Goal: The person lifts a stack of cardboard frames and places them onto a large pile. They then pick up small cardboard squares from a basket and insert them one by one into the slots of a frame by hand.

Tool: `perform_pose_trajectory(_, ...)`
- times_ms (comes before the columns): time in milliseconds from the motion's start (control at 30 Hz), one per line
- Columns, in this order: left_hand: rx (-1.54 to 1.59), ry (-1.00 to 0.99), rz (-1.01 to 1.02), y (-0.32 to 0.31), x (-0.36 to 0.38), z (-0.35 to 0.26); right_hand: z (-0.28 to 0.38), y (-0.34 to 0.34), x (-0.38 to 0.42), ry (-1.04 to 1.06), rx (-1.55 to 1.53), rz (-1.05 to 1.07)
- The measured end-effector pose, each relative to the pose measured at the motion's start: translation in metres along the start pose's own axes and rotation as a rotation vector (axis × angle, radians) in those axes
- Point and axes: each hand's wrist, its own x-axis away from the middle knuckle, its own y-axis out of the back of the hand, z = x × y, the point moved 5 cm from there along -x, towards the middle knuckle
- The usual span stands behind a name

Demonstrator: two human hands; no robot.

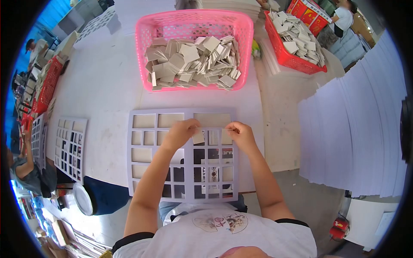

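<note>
In the head view a white grid board (183, 112) with rectangular openings lies before me at the table's front edge. Grey-beige cardboard pieces fill several openings at its top and left; dark printed material shows through others. My left hand (185, 130) is closed on a small cardboard piece (198, 137) at the middle of the board. To its right, my right hand (241, 134) pinches another small cardboard piece (226, 137) over an opening in the same row. The fingertips partly hide how both pieces sit. Beyond the board stands a pink basket (193, 16) heaped with cardboard pieces.
A red basket (289, 58) of similar pieces stands at the upper right. Tall stacked white sheets (352, 124) rise at the right. Another grid board (59, 148) lies at the left table edge, near a seated person (32, 167). A blue barrel (103, 195) stands below.
</note>
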Motion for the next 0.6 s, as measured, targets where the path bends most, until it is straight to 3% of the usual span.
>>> perform_pose_trajectory(133,-0.100,-0.134,-0.049,-0.011,0.004,0.000,-0.007,0.000,0.001,0.061,-0.021,-0.039)
perform_pose_trajectory(233,-0.110,-0.125,-0.047,-0.014,0.003,0.001,-0.010,0.002,0.003,-0.033,-0.084,-0.042)
perform_pose_trajectory(600,-0.106,-0.119,0.005,-0.014,0.004,-0.006,-0.006,0.004,0.011,0.049,0.019,-0.034)
